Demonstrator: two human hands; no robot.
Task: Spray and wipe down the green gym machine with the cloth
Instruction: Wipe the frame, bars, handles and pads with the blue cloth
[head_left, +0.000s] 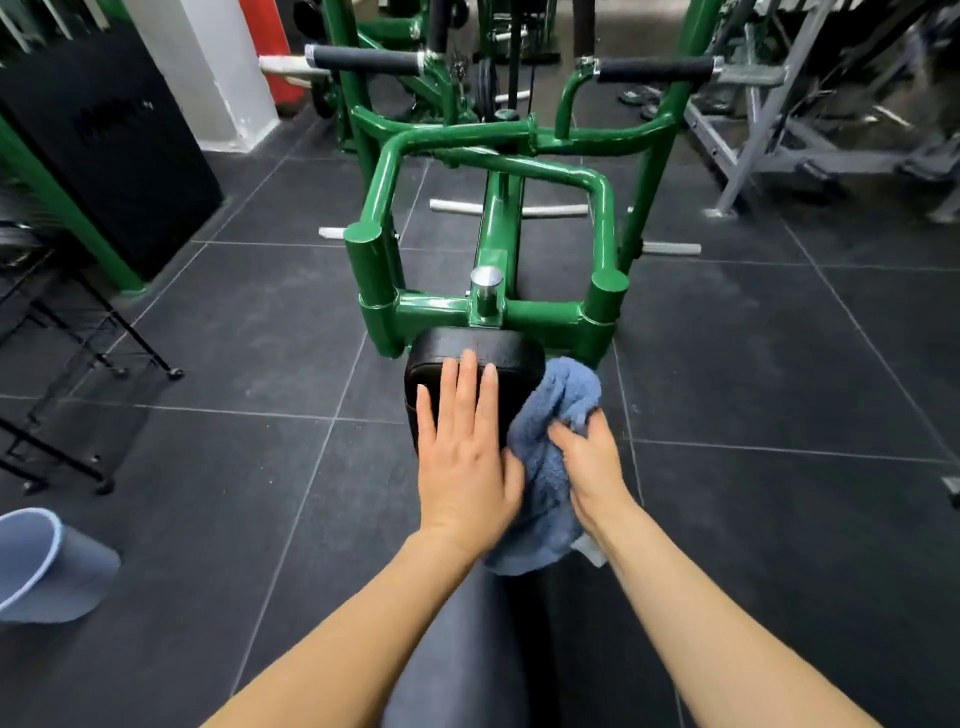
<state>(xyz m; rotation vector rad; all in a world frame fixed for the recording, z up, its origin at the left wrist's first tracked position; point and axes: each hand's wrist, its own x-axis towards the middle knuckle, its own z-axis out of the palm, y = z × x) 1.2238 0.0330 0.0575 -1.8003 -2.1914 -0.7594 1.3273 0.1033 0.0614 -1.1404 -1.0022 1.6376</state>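
Blue cloth (551, 457) sat bunched in the right hand's (589, 467) grip, against the pad's (470, 353) right edge; left hand (460, 457) lay flat, fingers straight, on top. Better to steady the pad and wipe in overlapping strokes — then the frame (488, 306) beyond.

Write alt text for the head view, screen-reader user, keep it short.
A person's left hand rests flat on the black pad of a green gym machine, while the right hand grips a blue cloth against the pad's right side. A blue bucket lies tipped on the dark tiled floor at lower left.
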